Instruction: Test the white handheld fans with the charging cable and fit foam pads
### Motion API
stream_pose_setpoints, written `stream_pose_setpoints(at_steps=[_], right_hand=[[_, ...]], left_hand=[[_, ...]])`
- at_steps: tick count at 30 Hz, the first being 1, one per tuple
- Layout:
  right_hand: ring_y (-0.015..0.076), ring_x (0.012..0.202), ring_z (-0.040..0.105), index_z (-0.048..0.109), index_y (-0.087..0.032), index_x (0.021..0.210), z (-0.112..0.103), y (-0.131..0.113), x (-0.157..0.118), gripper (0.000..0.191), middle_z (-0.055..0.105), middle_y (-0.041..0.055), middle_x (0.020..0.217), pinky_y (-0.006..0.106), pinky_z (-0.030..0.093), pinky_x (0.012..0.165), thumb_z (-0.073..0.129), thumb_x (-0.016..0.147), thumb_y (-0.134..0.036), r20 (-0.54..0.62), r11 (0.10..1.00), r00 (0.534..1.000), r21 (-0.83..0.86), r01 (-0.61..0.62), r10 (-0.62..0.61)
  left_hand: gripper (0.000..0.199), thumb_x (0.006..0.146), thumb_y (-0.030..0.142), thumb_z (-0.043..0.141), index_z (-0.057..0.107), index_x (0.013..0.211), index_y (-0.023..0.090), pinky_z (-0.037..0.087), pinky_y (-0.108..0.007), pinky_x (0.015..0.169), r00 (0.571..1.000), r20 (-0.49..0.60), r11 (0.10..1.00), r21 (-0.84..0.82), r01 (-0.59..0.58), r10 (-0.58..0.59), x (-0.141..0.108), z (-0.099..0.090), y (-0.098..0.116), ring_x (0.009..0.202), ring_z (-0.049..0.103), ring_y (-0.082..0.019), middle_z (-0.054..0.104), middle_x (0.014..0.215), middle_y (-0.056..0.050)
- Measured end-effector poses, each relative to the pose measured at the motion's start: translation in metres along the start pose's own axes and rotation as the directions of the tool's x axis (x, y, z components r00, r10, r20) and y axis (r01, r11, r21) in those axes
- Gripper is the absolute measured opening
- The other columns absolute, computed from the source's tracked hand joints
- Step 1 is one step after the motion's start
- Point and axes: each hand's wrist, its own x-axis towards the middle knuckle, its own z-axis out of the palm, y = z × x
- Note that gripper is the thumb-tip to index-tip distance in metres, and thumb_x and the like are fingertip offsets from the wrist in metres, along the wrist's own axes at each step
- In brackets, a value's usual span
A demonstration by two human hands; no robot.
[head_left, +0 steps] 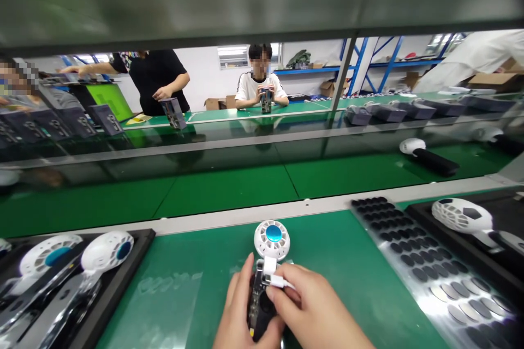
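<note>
While my left hand (239, 305) is wrapped around the dark handle (257, 305) of a little fan (269, 266), my right hand (311, 300) has a white plug (277, 281) pinched between thumb and finger, right up by the neck. The fan's in front of me over the green mat (347, 262), round head (282, 249) pointing away, blue disc (273, 233) up. Can't tell if the head is touching the mat, and can't tell if the plug's metal end is in a socket or just against the side.

That's my main worry, tbh. If the plug is crooked and I lean on it, I reckon I could bend the tip or chew up whatever it meets. Yanking the cable (290, 286) sideways could do the same. The handle looks shiny in places too, so if my left grip goes slack while the right one pushes, the whole fan could twist and the neck takes the strain.

Other stuff: there's a sheet of dark round stickers (421, 292) off to my right, and a careless elbow could drag it. The black tray (120, 283) on my left looks crammed, so knocking it might scuff those fans.
</note>
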Motion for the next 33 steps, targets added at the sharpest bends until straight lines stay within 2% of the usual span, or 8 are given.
stream_pose_setpoints(at_steps=[4,6,8,11,15,18,23,33], right_hand=[[0.0159,0.068,0.054,0.056,-0.018,0.07,0.004,0.003,0.0,0.011,0.057,0.0022,0.074,0.024,0.041,0.059,0.045,0.073,-0.019,0.01,0.985,0.997,0.158,-0.076,0.075],[0.015,0.066,0.053,0.055,-0.018,0.069,0.004,0.004,0.0,0.011,0.056,0.0018,0.074,0.023,0.039,0.056,0.046,0.074,-0.019,0.012,0.982,0.995,0.16,-0.096,0.095],[0.0146,0.066,0.052,0.054,-0.019,0.068,0.002,0.003,0.001,0.012,0.056,0.0006,0.072,0.023,0.038,0.057,0.045,0.075,-0.016,0.003,0.996,0.998,0.059,-0.06,0.06],[0.0142,0.069,0.052,0.053,-0.02,0.072,-0.003,-0.001,0.001,0.014,0.056,-0.0008,0.074,0.023,0.037,0.06,0.044,0.076,-0.009,0.055,0.978,0.995,-0.184,0.098,-0.089],[0.0136,0.069,0.053,0.051,-0.021,0.08,-0.012,-0.007,0.002,0.012,0.057,-0.0014,0.08,0.023,0.036,0.058,0.044,0.08,-0.011,0.189,0.891,0.964,-0.382,0.245,-0.185],[0.0143,0.068,0.055,0.051,-0.021,0.082,-0.015,-0.009,0.003,0.011,0.057,-0.0015,0.08,0.024,0.036,0.056,0.045,0.081,-0.011,0.193,0.832,0.96,-0.483,0.274,-0.204],[0.0167,0.055,0.055,0.051,-0.02,0.075,-0.01,-0.014,0.007,0.01,0.057,-0.0012,0.071,0.027,0.027,0.044,0.051,0.073,-0.01,0.231,0.642,0.917,-0.659,0.393,-0.325],[0.0164,0.053,0.057,0.054,-0.019,0.076,-0.008,-0.019,0.008,0.011,0.06,-0.0011,0.07,0.026,0.027,0.043,0.054,0.072,-0.009,0.227,0.639,0.942,-0.692,0.336,-0.249]], left_hand=[[0.06,0.065,0.028,0.048,0.033,0.122,0.014,0.034,-0.038,0.093,1.0,-0.007,1.0,-0.029,0.001,-0.001,0.0,0.001,-0.008,0.115,0.041,-0.027,0.048,0.118,-0.014],[0.061,0.066,0.03,0.048,0.029,0.123,0.015,0.031,-0.041,0.094,1.0,0.013,0.997,-0.073,0.019,-0.018,0.0,0.002,-0.013,0.11,0.046,-0.027,0.048,0.118,-0.014],[0.063,0.067,0.031,0.048,0.026,0.124,0.016,0.03,-0.043,0.094,0.999,0.027,0.994,-0.098,0.038,-0.036,0.0,0.003,-0.016,0.108,0.048,-0.028,0.048,0.119,-0.014],[0.061,0.068,0.03,0.048,0.028,0.123,0.017,0.032,-0.042,0.092,0.999,0.011,0.996,-0.079,0.038,-0.037,-0.001,0.002,-0.012,0.106,0.049,-0.027,0.048,0.119,-0.013],[0.057,0.066,0.027,0.05,0.034,0.12,0.018,0.032,-0.04,0.092,0.999,-0.023,0.999,-0.025,0.04,-0.041,-0.003,0.0,0.0,0.108,0.047,-0.025,0.046,0.12,-0.011],[0.058,0.066,0.026,0.05,0.034,0.121,0.02,0.03,-0.041,0.094,0.998,-0.002,0.998,-0.014,0.069,-0.069,-0.003,-0.001,0.005,0.112,0.043,-0.026,0.046,0.122,-0.009],[0.062,0.065,0.027,0.052,0.032,0.123,0.02,0.03,-0.043,0.095,0.996,0.004,0.995,-0.046,0.088,-0.088,-0.003,-0.001,-0.001,0.117,0.038,-0.03,0.044,0.125,-0.011],[0.062,0.067,0.028,0.052,0.029,0.124,0.02,0.031,-0.045,0.093,0.997,0.0,0.993,-0.091,0.073,-0.073,-0.003,0.001,-0.005,0.116,0.039,-0.03,0.044,0.124,-0.012]])
